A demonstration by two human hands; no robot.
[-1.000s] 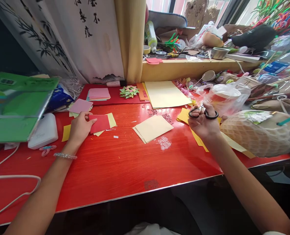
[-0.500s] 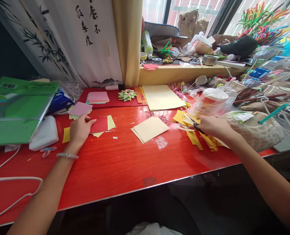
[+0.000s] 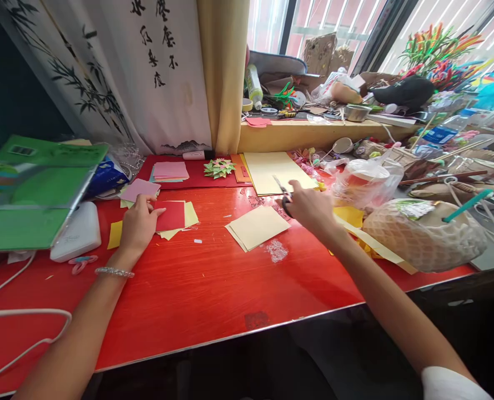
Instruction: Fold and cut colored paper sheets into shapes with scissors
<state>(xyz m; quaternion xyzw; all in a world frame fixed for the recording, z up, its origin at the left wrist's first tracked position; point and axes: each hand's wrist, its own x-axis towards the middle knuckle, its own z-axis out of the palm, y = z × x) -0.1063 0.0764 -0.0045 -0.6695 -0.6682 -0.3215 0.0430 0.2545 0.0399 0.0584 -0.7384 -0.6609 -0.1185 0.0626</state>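
Note:
My right hand (image 3: 311,208) is closed round the handles of a pair of scissors (image 3: 283,191). Their blades point up and left over the corner of a large cream sheet (image 3: 272,169). A smaller stack of cream paper (image 3: 258,228) lies on the red table just left of this hand. My left hand (image 3: 138,225) rests among small paper squares, its thumb apart from the bent fingers. Those fingers touch a pink square (image 3: 139,189), and the thumb lies at the edge of a red square (image 3: 170,215). Pale yellow paper (image 3: 190,215) sticks out beneath the red one.
Yellow paper scraps (image 3: 349,215) and a long cream strip (image 3: 380,244) lie under my right forearm. A folded-paper piece (image 3: 219,168) and a pink stack (image 3: 170,171) sit at the back. A netted, wrapped bundle (image 3: 422,233) stands right; a green folder (image 3: 34,194) leans left.
My right hand has moved left with the scissors, from the yellow scraps to beside the cream sheets. My left hand stays among the squares. The view has shifted slightly.

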